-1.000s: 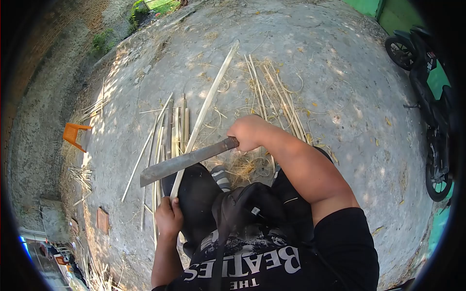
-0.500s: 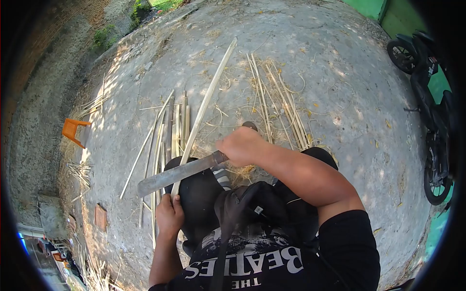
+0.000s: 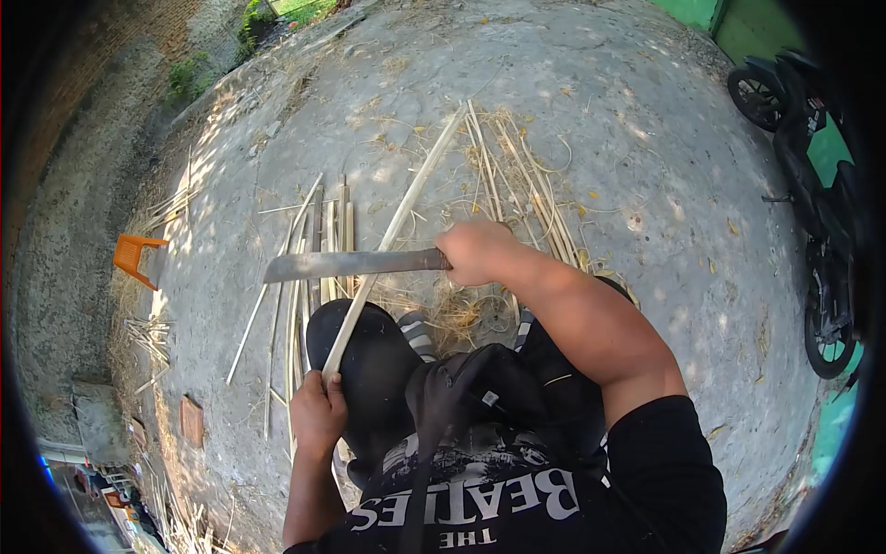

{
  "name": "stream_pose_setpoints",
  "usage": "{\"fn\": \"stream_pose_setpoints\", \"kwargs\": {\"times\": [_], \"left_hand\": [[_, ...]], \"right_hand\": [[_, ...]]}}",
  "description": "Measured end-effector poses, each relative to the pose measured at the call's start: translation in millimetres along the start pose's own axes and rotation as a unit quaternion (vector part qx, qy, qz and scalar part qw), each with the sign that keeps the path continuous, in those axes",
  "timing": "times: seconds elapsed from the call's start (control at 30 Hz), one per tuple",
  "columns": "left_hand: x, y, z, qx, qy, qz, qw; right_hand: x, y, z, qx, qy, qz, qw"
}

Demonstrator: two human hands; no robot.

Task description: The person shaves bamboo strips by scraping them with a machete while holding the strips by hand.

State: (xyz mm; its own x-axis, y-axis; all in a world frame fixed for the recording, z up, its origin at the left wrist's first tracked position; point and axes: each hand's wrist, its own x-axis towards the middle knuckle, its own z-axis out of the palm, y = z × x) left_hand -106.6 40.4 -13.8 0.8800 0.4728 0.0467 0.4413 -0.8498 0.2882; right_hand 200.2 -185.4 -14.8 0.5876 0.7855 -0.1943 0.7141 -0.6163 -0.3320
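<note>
My left hand (image 3: pixel 318 411) is closed on the near end of a long pale strip (image 3: pixel 406 201), which slants up and away to the right across my left knee. My right hand (image 3: pixel 476 253) grips the handle of a machete (image 3: pixel 355 265). Its broad blade points left and lies across the strip, roughly level, some way above my left hand. Whether the blade touches the strip I cannot tell. Beneath and left of the blade, several cut strips (image 3: pixel 297 305) rest on the concrete.
More strips (image 3: pixel 544 208) and curled shavings (image 3: pixel 457 309) lie ahead and between my feet. An orange plastic chair (image 3: pixel 138 258) stands at the left, with a brick (image 3: pixel 191 421) nearer me. A black motorcycle (image 3: pixel 808 185) is parked at the right. A wall (image 3: pixel 69 231) runs along the left.
The machete blade has swung from slanting down-left near my left hand to nearly level, farther up the strip. The strip's far end has moved slightly right and down. Both hands keep their hold.
</note>
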Motion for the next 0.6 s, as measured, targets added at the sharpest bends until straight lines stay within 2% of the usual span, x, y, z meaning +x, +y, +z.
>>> {"fn": "stream_pose_setpoints", "kwargs": {"times": [0.13, 0.33, 0.43, 0.6], "left_hand": [[-3, -11, 9, -0.024, 0.027, 0.014, 0.999], [-4, -17, 15, -0.029, 0.051, 0.019, 0.998], [-3, -18, 16, -0.030, 0.051, 0.007, 0.998], [-4, -9, 13, -0.046, 0.040, -0.005, 0.998]], "right_hand": [[2, -15, -7, -0.061, -0.034, -0.102, 0.992], [20, 8, 2, -0.069, 0.029, -0.091, 0.993], [4, -4, -13, -0.049, 0.014, -0.072, 0.996], [-9, -21, 1, -0.029, 0.013, -0.116, 0.993]]}}
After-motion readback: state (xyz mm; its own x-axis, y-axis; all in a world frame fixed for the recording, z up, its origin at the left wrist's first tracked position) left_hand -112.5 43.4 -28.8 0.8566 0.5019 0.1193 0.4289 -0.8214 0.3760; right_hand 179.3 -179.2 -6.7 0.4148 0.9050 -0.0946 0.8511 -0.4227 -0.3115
